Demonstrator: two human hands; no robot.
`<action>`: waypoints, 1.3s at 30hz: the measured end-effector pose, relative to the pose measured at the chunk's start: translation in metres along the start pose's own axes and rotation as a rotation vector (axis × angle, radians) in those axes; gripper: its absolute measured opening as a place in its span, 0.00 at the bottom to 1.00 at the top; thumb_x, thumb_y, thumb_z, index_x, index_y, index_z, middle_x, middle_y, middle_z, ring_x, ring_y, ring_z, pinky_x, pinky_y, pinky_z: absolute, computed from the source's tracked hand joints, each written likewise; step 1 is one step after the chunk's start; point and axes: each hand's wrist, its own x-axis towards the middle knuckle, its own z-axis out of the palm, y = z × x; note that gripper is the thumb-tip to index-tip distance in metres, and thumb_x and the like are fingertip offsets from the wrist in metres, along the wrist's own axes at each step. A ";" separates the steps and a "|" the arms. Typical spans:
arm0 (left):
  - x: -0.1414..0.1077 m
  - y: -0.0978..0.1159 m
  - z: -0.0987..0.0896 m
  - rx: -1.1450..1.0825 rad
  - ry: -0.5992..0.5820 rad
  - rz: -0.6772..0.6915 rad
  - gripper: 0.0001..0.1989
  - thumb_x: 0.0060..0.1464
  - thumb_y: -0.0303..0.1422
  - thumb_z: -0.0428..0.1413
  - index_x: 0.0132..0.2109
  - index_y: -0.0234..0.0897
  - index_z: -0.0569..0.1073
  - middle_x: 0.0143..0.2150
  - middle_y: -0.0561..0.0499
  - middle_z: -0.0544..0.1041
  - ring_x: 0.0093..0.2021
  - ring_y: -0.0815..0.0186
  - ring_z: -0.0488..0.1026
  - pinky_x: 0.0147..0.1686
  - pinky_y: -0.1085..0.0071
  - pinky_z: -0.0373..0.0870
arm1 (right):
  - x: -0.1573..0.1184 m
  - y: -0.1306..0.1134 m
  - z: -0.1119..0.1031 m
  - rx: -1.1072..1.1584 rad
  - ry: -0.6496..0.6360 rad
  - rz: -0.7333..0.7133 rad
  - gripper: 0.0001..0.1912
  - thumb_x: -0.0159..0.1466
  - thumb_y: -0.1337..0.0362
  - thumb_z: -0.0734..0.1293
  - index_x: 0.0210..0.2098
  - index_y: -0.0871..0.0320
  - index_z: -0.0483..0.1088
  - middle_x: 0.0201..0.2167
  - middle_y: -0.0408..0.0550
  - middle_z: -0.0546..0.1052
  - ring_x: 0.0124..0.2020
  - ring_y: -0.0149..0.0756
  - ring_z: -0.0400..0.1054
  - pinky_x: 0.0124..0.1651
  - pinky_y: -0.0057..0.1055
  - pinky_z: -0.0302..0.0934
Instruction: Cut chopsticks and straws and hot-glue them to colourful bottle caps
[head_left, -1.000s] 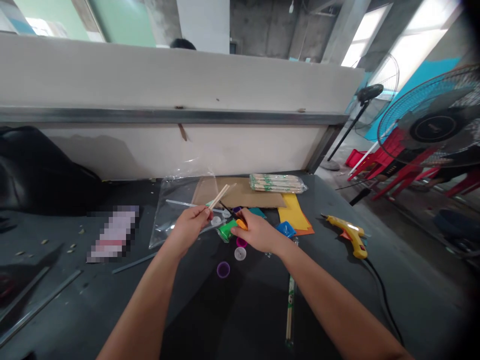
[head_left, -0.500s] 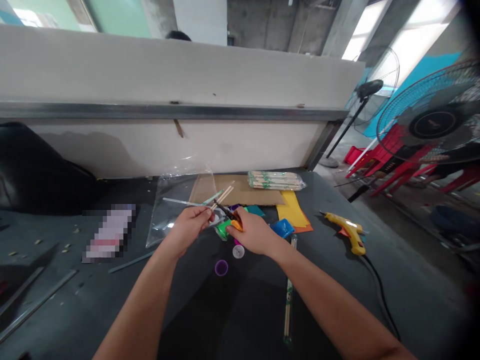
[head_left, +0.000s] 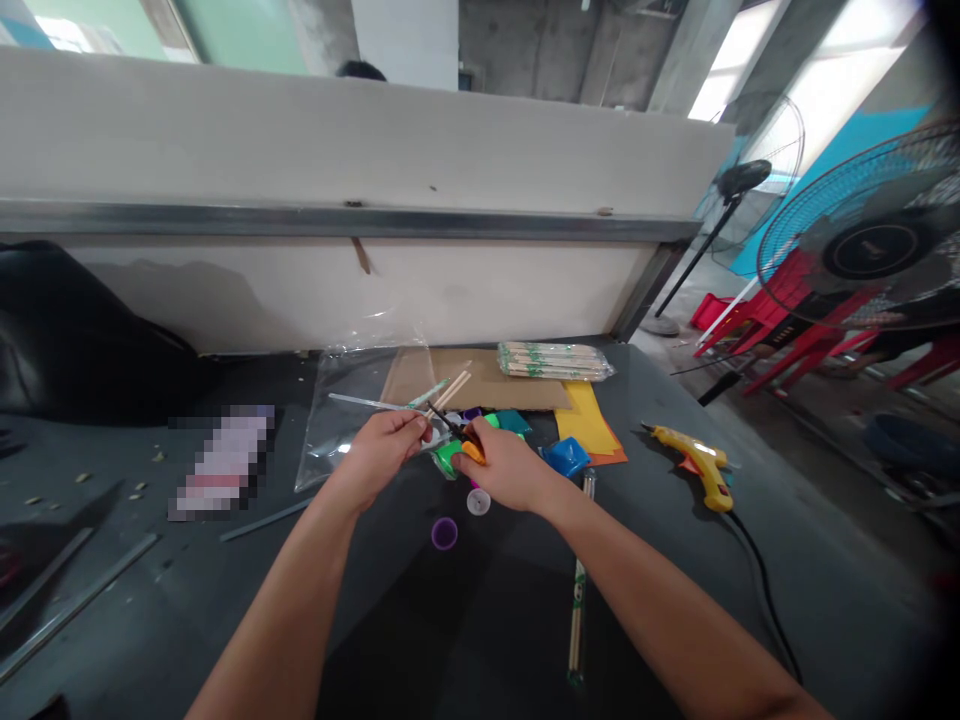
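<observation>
Pinched in my left hand [head_left: 384, 448] are thin wooden chopsticks [head_left: 454, 388], slanting up and to the right. My right hand [head_left: 511, 466] is closed on scissors with an orange handle [head_left: 472, 453]. Their dark blades point up-left and meet the chopsticks just beyond my left fingertips; whether they grip the wood I cannot tell. Under and between both hands lie a bright green packet [head_left: 448, 459] and other small coloured pieces, partly hidden. Closer to me are a white round cap [head_left: 478, 501] and a purple cup [head_left: 444, 533].
Behind my hands lie cardboard [head_left: 487, 383], a clear plastic bag [head_left: 322, 440] and a bundle of wrapped chopsticks [head_left: 555, 361]. To the right are a blue packet [head_left: 567, 457], yellow paper [head_left: 589, 420], another wrapped pair [head_left: 576, 620] and a corded yellow glue gun [head_left: 697, 462]. A white partition [head_left: 450, 290] stands behind.
The view has shifted very slightly. Both hands keep nearly the same position, with the scissors still against the chopsticks.
</observation>
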 end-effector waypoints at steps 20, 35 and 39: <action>0.003 -0.006 0.001 0.121 -0.016 -0.001 0.12 0.48 0.40 0.51 0.24 0.36 0.68 0.16 0.58 0.58 0.18 0.73 0.52 0.20 0.74 0.47 | 0.001 0.000 0.003 -0.029 -0.101 -0.049 0.11 0.64 0.61 0.59 0.45 0.58 0.63 0.37 0.53 0.76 0.36 0.42 0.70 0.33 0.32 0.54; 0.001 -0.001 0.001 0.096 -0.015 -0.028 0.13 0.49 0.40 0.50 0.25 0.36 0.68 0.16 0.59 0.57 0.18 0.74 0.51 0.20 0.74 0.45 | 0.000 0.001 0.005 0.029 -0.084 -0.051 0.12 0.64 0.60 0.59 0.45 0.57 0.62 0.39 0.53 0.75 0.37 0.43 0.69 0.34 0.31 0.53; 0.000 -0.002 0.000 0.098 -0.013 -0.043 0.14 0.49 0.41 0.50 0.25 0.36 0.68 0.17 0.59 0.58 0.18 0.74 0.51 0.20 0.74 0.45 | 0.001 0.002 0.005 0.021 -0.088 -0.027 0.11 0.64 0.61 0.60 0.45 0.57 0.62 0.39 0.53 0.75 0.38 0.43 0.69 0.35 0.31 0.53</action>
